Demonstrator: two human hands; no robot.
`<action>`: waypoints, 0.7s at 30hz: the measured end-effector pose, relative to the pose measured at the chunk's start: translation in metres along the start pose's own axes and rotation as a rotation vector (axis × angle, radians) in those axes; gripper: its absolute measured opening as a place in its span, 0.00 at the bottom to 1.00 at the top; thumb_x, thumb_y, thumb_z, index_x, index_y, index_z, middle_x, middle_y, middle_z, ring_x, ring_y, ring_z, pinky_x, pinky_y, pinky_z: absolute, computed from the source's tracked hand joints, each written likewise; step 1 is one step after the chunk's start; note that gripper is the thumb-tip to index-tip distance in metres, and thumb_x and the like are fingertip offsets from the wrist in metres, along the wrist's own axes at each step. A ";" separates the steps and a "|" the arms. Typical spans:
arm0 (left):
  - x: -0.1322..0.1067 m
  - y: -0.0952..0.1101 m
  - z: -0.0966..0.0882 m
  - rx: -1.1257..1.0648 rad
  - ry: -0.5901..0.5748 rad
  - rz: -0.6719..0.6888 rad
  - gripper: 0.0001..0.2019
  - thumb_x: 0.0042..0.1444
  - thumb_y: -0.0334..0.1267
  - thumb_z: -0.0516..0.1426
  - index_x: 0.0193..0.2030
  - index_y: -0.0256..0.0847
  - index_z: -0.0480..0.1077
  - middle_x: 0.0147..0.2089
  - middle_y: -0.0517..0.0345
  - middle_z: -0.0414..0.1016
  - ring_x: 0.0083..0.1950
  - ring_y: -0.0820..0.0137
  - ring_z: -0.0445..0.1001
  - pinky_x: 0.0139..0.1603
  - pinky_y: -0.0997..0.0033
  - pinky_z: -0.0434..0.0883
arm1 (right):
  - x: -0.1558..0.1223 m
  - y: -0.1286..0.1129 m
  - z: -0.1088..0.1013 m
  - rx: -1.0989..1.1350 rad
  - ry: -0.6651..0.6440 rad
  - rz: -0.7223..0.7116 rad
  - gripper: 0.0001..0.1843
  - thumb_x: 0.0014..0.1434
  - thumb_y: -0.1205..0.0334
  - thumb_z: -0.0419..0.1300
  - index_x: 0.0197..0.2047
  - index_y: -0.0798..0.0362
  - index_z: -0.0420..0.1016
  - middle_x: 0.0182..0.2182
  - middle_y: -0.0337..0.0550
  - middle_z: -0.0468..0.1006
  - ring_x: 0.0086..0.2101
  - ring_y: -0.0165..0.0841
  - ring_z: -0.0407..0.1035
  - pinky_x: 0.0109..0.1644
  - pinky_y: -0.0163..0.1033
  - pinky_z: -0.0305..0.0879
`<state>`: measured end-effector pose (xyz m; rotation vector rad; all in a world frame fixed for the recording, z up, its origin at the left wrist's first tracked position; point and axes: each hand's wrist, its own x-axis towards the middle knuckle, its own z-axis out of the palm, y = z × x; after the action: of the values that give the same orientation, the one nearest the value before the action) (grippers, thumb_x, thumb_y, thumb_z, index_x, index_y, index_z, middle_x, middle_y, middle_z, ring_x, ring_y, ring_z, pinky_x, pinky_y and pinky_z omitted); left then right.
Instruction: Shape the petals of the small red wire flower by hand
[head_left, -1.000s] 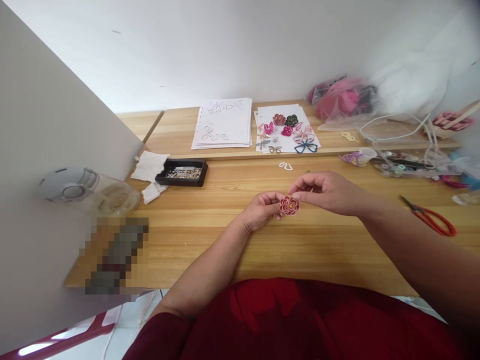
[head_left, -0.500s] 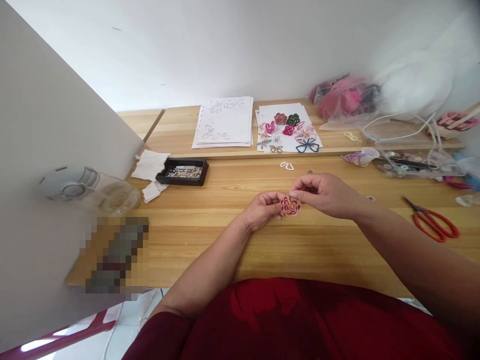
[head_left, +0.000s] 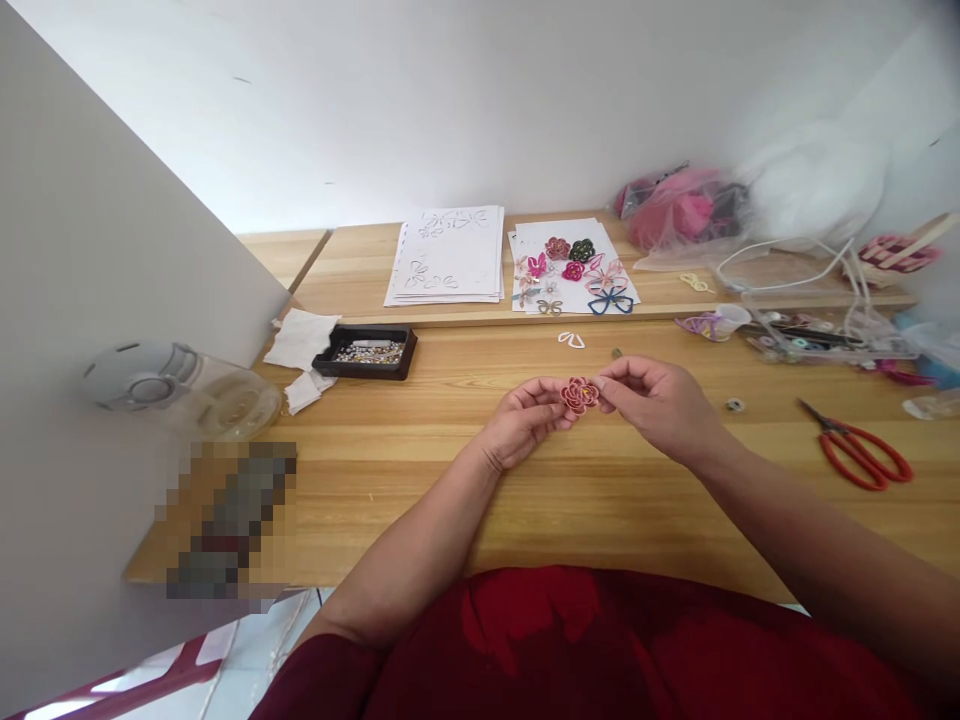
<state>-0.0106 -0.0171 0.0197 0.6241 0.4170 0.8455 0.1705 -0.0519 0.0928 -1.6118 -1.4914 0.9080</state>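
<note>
A layered pink and dark red handmade flower [head_left: 577,396] with a yellow centre is held just above the wooden table. My left hand [head_left: 525,420] is closed on its left side, thumb in front and fingers behind and below. From the right, my right hand [head_left: 656,405] pinches the flower's edge between thumb and forefinger. Beyond the hands lie white loop-shaped pieces [head_left: 571,340]. Part of a small green item [head_left: 617,352] shows behind my right hand.
Red-handled scissors [head_left: 862,445] and a small spool [head_left: 735,405] lie to the right. Finished flowers and butterflies rest on white paper [head_left: 630,290], beside sketched sheets [head_left: 450,255]. A black bead tray [head_left: 367,352] and a clear bottle [head_left: 202,390] stand left. A clear plastic box [head_left: 825,325] holds supplies.
My right hand has shifted from the flower's top edge to its right side, still pinching. The flower has turned and tilted slightly, and my left hand keeps its hold. The view has shifted a little.
</note>
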 end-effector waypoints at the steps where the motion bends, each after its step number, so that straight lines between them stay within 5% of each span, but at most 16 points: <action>1: 0.000 -0.001 0.000 0.012 0.013 0.021 0.18 0.42 0.31 0.72 0.40 0.35 0.76 0.38 0.54 0.80 0.35 0.73 0.77 0.38 0.74 0.71 | -0.002 0.001 0.002 0.015 0.019 0.002 0.15 0.57 0.49 0.62 0.35 0.54 0.77 0.26 0.42 0.77 0.27 0.32 0.69 0.33 0.36 0.63; 12: 0.005 -0.006 -0.001 0.023 0.162 0.105 0.18 0.32 0.36 0.76 0.30 0.36 0.77 0.32 0.56 0.82 0.32 0.72 0.79 0.36 0.74 0.74 | -0.012 -0.001 0.003 0.029 -0.115 -0.025 0.16 0.58 0.47 0.63 0.36 0.53 0.77 0.28 0.41 0.77 0.28 0.32 0.68 0.32 0.36 0.62; 16: 0.004 -0.006 -0.001 0.087 0.136 0.111 0.17 0.34 0.39 0.75 0.30 0.36 0.78 0.30 0.56 0.82 0.31 0.71 0.79 0.36 0.72 0.74 | -0.004 -0.008 -0.008 -0.029 -0.112 -0.083 0.16 0.58 0.47 0.64 0.39 0.52 0.78 0.32 0.41 0.78 0.31 0.33 0.69 0.36 0.37 0.64; 21: 0.004 -0.007 -0.001 0.160 0.077 0.120 0.16 0.39 0.42 0.74 0.31 0.36 0.78 0.31 0.56 0.81 0.32 0.71 0.79 0.39 0.71 0.74 | 0.008 -0.013 -0.014 -0.099 -0.306 -0.089 0.14 0.59 0.49 0.63 0.38 0.51 0.79 0.32 0.41 0.79 0.32 0.34 0.71 0.36 0.38 0.64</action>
<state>-0.0051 -0.0172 0.0136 0.7715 0.5247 0.9588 0.1772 -0.0442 0.1106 -1.5111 -1.8277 1.0821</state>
